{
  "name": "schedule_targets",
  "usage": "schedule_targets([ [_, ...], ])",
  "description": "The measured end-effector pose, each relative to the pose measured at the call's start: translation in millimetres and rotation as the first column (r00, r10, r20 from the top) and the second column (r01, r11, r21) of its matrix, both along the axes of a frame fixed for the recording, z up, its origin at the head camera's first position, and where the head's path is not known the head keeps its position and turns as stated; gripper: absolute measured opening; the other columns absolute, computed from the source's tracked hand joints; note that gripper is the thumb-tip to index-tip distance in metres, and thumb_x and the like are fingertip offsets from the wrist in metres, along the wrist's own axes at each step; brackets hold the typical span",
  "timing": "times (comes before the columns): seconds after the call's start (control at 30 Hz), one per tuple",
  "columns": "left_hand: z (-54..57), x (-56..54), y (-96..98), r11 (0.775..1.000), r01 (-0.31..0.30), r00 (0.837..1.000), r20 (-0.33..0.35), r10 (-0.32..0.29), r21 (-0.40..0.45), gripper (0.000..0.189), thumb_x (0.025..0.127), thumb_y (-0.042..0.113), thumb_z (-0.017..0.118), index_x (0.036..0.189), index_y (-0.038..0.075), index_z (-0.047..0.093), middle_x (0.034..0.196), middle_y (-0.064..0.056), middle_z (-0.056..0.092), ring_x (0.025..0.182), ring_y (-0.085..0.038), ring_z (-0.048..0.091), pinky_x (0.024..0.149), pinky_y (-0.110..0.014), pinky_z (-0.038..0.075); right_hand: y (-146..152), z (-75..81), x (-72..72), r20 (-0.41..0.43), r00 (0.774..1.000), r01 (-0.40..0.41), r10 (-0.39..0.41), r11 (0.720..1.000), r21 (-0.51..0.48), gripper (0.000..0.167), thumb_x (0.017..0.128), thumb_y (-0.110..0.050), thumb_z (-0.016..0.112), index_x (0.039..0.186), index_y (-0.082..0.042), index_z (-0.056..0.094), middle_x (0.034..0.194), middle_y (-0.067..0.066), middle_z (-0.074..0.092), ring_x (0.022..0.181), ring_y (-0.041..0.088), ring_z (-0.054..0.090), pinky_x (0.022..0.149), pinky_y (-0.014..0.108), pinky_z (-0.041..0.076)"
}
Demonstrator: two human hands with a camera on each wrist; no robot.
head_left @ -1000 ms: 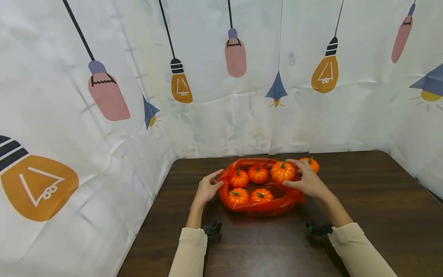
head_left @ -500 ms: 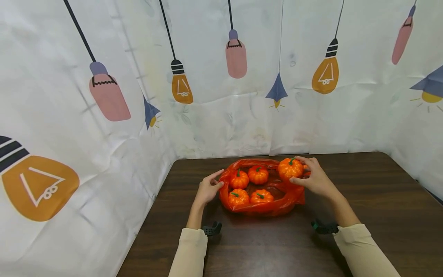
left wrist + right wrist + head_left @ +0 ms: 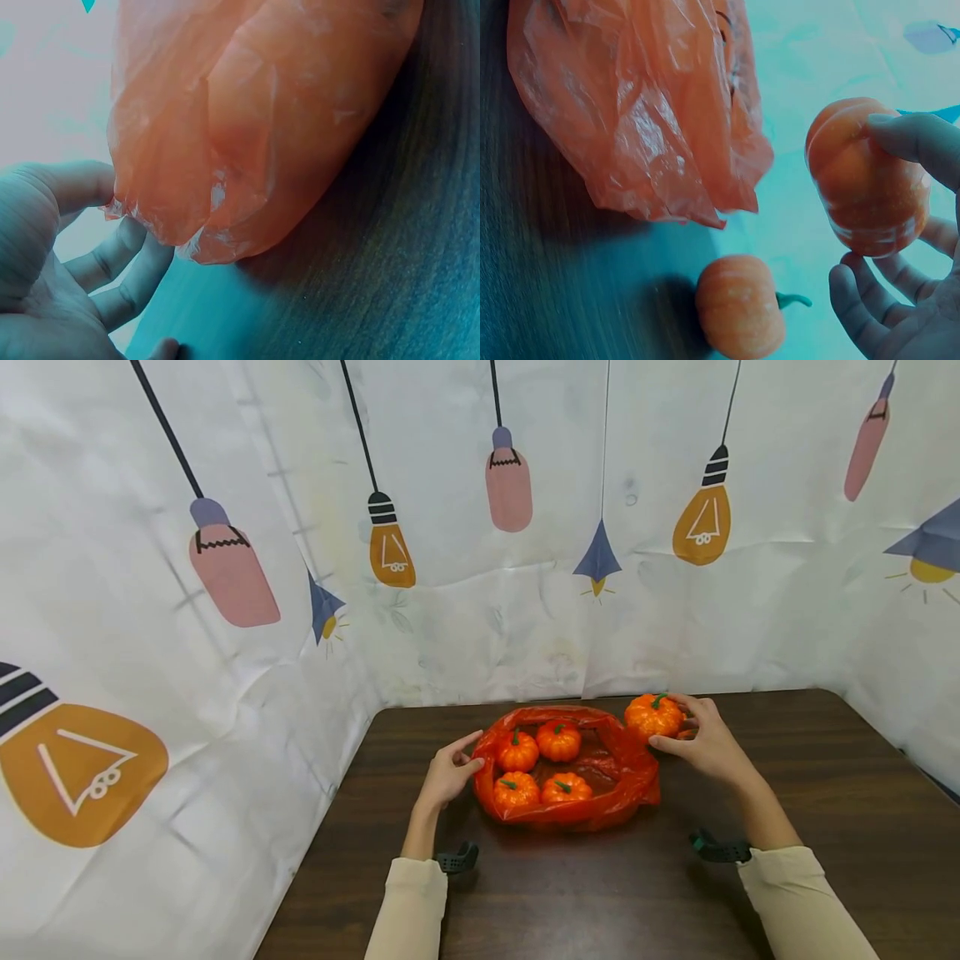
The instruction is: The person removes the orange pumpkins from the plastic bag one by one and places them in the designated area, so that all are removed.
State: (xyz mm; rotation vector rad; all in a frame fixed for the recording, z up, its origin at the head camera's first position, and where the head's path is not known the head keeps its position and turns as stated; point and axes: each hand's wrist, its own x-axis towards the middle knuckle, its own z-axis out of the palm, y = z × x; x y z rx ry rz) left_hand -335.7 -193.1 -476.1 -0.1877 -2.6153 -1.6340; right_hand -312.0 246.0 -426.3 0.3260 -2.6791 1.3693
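Note:
A red plastic bag [image 3: 583, 811], its mouth spread wide, sits on the table with several small orange toy pumpkins [image 3: 558, 741] inside. At its left rim my left hand [image 3: 447, 773] holds the edge; the left wrist view shows thumb and fingers at the crumpled bag rim [image 3: 142, 210]. My right hand [image 3: 711, 745] grips another toy pumpkin [image 3: 651, 717] by thumb and fingers, just beyond the bag's right rim. In the right wrist view this pumpkin [image 3: 866, 180] is above a second one [image 3: 739, 307] resting on the table, mostly hidden in the head view.
The dark wood-grain table [image 3: 570, 902] extends around the bag, with its back edge against a white sheet [image 3: 480, 635] printed with hanging lamps. Another sheet wall [image 3: 150, 710] runs along the left side. Dark bands [image 3: 720, 847] sit at both wrists.
The right hand has carried its pumpkin rightward, from above the bag's opening to outside the right rim, covering the pumpkin on the table. The left hand stays at the left rim.

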Motion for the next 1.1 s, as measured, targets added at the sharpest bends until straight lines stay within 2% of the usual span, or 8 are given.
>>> schedule_targets([
  [0.17,-2.1,0.3,-1.1,1.000,0.008,1.000,0.012,-0.008,0.016,0.049,0.095,0.010,0.071,0.142,0.023,0.063,0.078,-0.005,0.057,0.065,-0.016,0.048,0.058,-0.026,0.041,7,-0.9,0.6,-0.006,1.000,0.020,-0.020,1.000,0.008,0.087,0.093,-0.034,0.076,0.159,-0.001,0.029,0.145,0.033,0.027,0.124,0.053,0.047,0.087,0.053,0.054],
  [0.37,-2.8,0.8,-0.9,0.999,0.003,0.999,0.038,-0.005,0.049,0.051,0.095,0.010,0.071,0.142,0.028,0.063,0.079,-0.005,0.056,0.066,-0.016,0.048,0.058,-0.025,0.040,13,-0.5,2.5,-0.008,0.999,0.042,-0.042,0.999,0.011,0.088,0.093,-0.035,0.075,0.159,-0.001,0.028,0.144,0.032,0.027,0.124,0.053,0.047,0.085,0.051,0.053],
  [0.57,-3.2,-0.8,-1.0,0.998,0.009,1.000,0.029,-0.011,0.057,0.050,0.095,0.009,0.071,0.142,0.027,0.063,0.080,-0.006,0.056,0.066,-0.016,0.048,0.057,-0.025,0.040,19,1.4,2.0,-0.011,0.998,0.065,-0.065,0.998,0.003,0.090,0.093,-0.037,0.075,0.160,-0.001,0.028,0.147,0.032,0.026,0.125,0.053,0.045,0.084,0.049,0.053],
  [0.87,-2.2,-0.7,-0.4,0.998,-0.001,1.000,0.019,-0.001,0.069,0.051,0.095,0.008,0.072,0.141,0.028,0.064,0.082,-0.006,0.057,0.069,-0.016,0.049,0.059,-0.025,0.042,29,-0.2,1.8,-0.010,0.996,0.087,-0.087,0.996,-0.003,0.091,0.094,-0.037,0.075,0.161,0.000,0.025,0.150,0.034,0.023,0.127,0.057,0.043,0.091,0.061,0.050],
  [0.97,-2.4,-1.0,-0.3,0.998,-0.002,1.000,0.017,0.001,0.065,0.052,0.095,0.007,0.071,0.141,0.028,0.064,0.083,-0.005,0.057,0.070,-0.017,0.049,0.060,-0.025,0.042,32,-1.1,1.6,-0.005,0.995,0.095,-0.095,0.995,-0.008,0.092,0.094,-0.037,0.074,0.161,0.000,0.024,0.150,0.035,0.022,0.127,0.057,0.042,0.090,0.057,0.051],
  [1.1,-2.5,-1.5,0.2,0.998,-0.002,1.000,0.012,0.001,0.057,0.052,0.095,0.007,0.071,0.142,0.027,0.064,0.083,-0.005,0.056,0.070,-0.016,0.048,0.060,-0.025,0.042,38,-2.3,1.1,-0.008,0.993,0.114,-0.114,0.993,-0.008,0.092,0.094,-0.038,0.074,0.161,0.001,0.023,0.148,0.035,0.023,0.125,0.056,0.043,0.084,0.043,0.051],
])
